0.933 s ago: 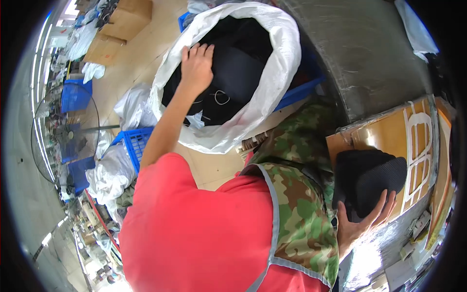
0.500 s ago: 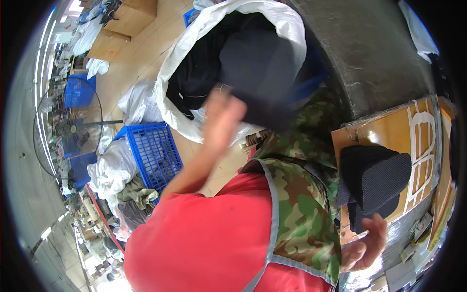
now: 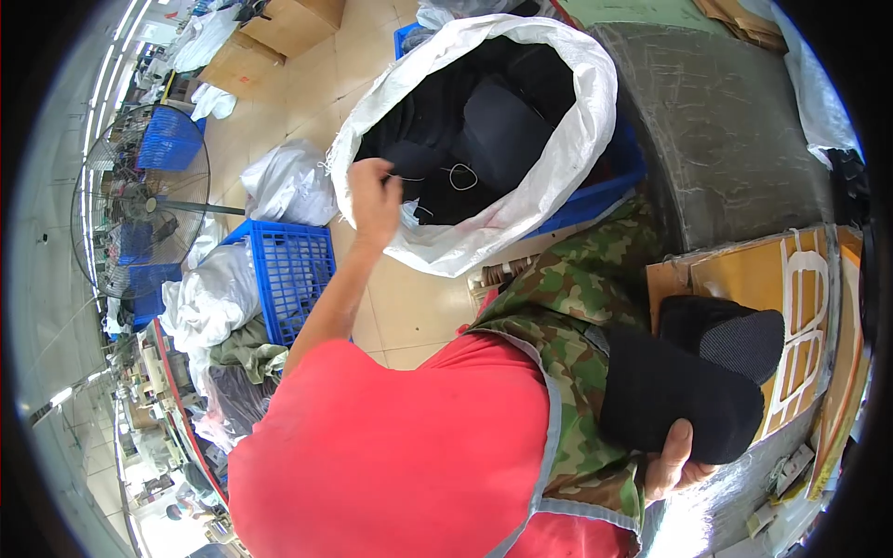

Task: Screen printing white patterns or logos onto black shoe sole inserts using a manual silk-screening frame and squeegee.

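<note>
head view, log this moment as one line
left hand: at white sack rim; right hand: holding black cloth; patterned black piece: on board

Background, head view: cluttered workshop, beige tiled floor (image 3: 409, 312).
Left: caged fan (image 3: 151, 205) on a pole, blue bin (image 3: 170, 138) partly behind its mesh. Blue slatted crate (image 3: 296, 274) stands near the fan; white bundle (image 3: 209, 293) is against its left side, with olive-green fabric (image 3: 244, 351) and dark grey fabric (image 3: 249, 397) just below in frame. White plastic bag (image 3: 290, 181) sits on the floor just above the crate. Upper left: brown cardboard box (image 3: 240, 63), small white bag (image 3: 214, 100) beside it. Lower left: lit tube light (image 3: 60, 396). Upper right: grey worktop (image 3: 735, 121) with scuffed surface, brown sheets (image 3: 739, 19) near its far edge.
</note>
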`<state>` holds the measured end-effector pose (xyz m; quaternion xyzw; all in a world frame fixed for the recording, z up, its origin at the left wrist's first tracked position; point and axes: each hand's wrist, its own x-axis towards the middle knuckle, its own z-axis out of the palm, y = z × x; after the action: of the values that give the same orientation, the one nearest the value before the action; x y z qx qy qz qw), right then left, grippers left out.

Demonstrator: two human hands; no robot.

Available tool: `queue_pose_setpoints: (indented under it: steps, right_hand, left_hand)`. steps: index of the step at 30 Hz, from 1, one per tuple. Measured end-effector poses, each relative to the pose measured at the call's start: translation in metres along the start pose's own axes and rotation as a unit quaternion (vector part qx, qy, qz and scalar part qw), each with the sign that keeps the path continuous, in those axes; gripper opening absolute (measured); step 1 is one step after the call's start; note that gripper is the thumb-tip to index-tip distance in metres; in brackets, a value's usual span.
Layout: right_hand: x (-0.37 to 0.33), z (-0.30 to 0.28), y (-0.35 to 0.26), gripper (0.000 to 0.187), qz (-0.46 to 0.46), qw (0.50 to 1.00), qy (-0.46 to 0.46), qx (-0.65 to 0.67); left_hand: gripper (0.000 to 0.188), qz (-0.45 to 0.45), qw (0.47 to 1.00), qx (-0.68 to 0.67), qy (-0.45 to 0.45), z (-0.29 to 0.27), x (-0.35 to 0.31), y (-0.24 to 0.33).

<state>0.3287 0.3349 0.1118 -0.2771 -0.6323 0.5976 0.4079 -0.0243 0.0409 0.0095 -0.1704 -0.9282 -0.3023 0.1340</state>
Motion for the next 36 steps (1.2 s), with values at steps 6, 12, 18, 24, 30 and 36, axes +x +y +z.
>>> queue_pose_setpoints:
  steps: [6,12,18,24,30,36]
  right_hand:
    - [0.002,-0.008,0.0,0.034,-0.018,0.998,-0.053,-0.016]
    - [0.005,-0.006,-0.002,0.033,-0.015,0.997,-0.076,-0.01]
    - [0.008,-0.005,-0.005,0.032,-0.006,0.995,-0.098,-0.006]
    - [0.003,0.001,-0.016,0.029,0.057,0.997,-0.053,0.008]
    - [0.003,-0.006,-0.012,0.024,0.065,0.996,-0.053,0.033]
    - [0.007,-0.004,-0.014,0.015,0.039,0.995,-0.087,0.037]
  left_hand:
    - [0.06,-0.022,0.978,0.204,0.034,-0.006,0.002,-0.039]
    - [0.088,-0.099,0.928,0.357,-0.048,0.021,0.019,-0.027]
    - [0.092,0.024,0.915,0.398,-0.065,0.027,0.005,-0.022]
    - [0.092,-0.01,0.909,0.414,-0.054,0.006,0.024,-0.047]
    - [0.09,-0.175,0.902,0.373,-0.125,0.01,0.045,-0.05]
    - [0.104,-0.214,0.892,0.382,-0.112,0.044,0.046,-0.066]
